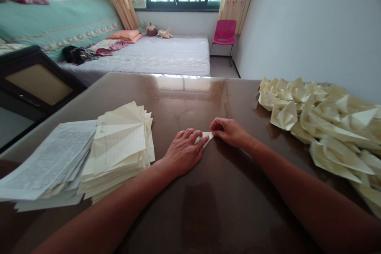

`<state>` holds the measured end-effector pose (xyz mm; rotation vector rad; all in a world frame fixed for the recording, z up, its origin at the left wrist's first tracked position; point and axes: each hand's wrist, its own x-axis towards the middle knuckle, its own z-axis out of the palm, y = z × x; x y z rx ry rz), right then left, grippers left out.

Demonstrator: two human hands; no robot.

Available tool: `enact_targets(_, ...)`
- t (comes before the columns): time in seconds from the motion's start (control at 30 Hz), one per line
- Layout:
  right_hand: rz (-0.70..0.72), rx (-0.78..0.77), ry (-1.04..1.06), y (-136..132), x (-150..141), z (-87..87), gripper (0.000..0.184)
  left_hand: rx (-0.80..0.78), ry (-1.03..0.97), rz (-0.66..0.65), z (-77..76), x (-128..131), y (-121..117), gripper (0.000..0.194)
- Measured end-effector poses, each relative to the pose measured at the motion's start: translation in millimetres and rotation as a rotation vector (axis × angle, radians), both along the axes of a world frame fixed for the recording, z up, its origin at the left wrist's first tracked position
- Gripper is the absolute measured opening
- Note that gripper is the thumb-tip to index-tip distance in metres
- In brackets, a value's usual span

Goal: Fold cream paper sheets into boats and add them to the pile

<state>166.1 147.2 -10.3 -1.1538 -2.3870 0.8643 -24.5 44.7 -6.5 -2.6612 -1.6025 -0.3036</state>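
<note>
A small cream folded paper lies on the glossy brown table, mostly hidden under my hands. My left hand lies flat on it, fingers stretched out and pressing it down. My right hand has its fingers curled in a pinch at the paper's right tip. A stack of creased cream sheets sits just left of my left hand, with printed pages beside it.
A large heap of folded paper shapes covers the table's right side. Beyond the table's far edge stand a bed, a pink chair by the window, and a dark cabinet at the left.
</note>
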Motion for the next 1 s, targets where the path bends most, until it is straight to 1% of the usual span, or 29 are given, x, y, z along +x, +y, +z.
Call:
enact_targets(0.07,-0.021,0.015,-0.002,0,-2,-0.6,0.008,-0.003,-0.001,-0.003,0.7,1,0,0.042)
enact_targets(0.23,0.018,0.178,-0.008,-5,-8,-7.8,0.011,-0.006,-0.005,0.022,2.0,4,0,0.05)
enact_targets(0.37,0.017,0.253,-0.043,-2,-4,-10.3,0.004,-0.005,-0.004,0.04,1.9,6,0,0.052)
enact_targets(0.43,0.002,0.235,-0.01,3,2,-8.9,0.011,-0.007,-0.006,0.046,1.7,6,0,0.05)
enact_targets(0.53,-0.052,0.144,0.053,9,11,-5.1,0.021,-0.011,-0.008,0.041,1.3,6,1,0.049)
enact_targets(0.6,-0.037,0.123,0.011,11,14,-3.7,0.022,-0.013,-0.01,0.039,1.0,5,1,0.05)
enact_targets(0.7,0.044,0.196,-0.09,11,16,-5.5,0.023,-0.013,-0.017,0.043,0.4,5,1,0.051)
enact_targets(0.77,0.065,0.237,-0.112,11,16,-8.0,0.022,-0.012,-0.018,0.046,-0.2,5,1,0.05)
enact_targets(0.9,0.055,0.252,-0.093,8,15,-9.8,0.013,-0.004,-0.013,0.052,-2.0,7,0,0.049)
enact_targets(0.93,0.066,0.256,-0.074,7,15,-9.4,0.013,-0.001,-0.013,0.048,-2.3,6,0,0.049)
enact_targets(1.0,0.139,0.25,-0.032,4,13,-8.2,0.016,0.01,-0.013,0.021,-1.7,4,0,0.046)
